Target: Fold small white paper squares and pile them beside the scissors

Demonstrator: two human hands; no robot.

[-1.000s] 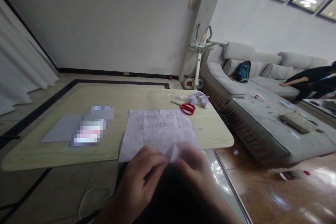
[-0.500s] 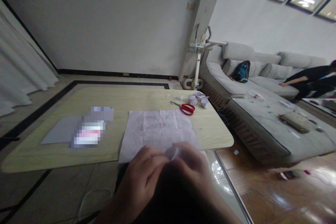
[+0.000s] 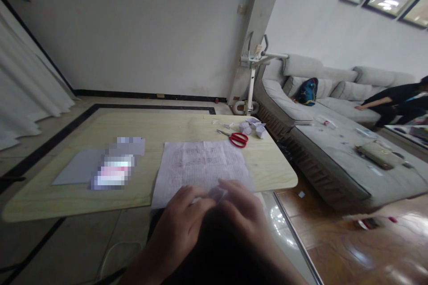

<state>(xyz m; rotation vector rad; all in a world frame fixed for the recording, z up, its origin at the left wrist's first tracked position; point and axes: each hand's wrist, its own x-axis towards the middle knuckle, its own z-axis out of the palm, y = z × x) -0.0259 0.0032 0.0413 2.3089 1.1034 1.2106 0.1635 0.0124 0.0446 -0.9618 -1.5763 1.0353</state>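
My left hand (image 3: 187, 213) and my right hand (image 3: 242, 209) meet at the near edge of the table, fingers closed from both sides on a small piece of folded paper (image 3: 217, 193). Most of that paper is hidden by the fingers. Just beyond them a large creased sheet of printed paper (image 3: 203, 164) lies flat, its near edge partly under my hands. Red-handled scissors (image 3: 238, 139) rest at the sheet's far right corner, blades pointing left. Behind them sit several folded paper pieces (image 3: 245, 128) and some small paper scraps (image 3: 228, 125).
The wooden table (image 3: 160, 120) carries a white sheet (image 3: 75, 167) and a blurred-out bright object (image 3: 113, 169) on its left. To the right stand a grey sofa (image 3: 334, 156) with a blue bag (image 3: 307, 91) and a seated person (image 3: 394, 98). White exercise equipment (image 3: 251, 84) stands behind the table.
My fingers have shifted slightly around the small paper, and less of its white edge shows now. Everything on the table lies as before.
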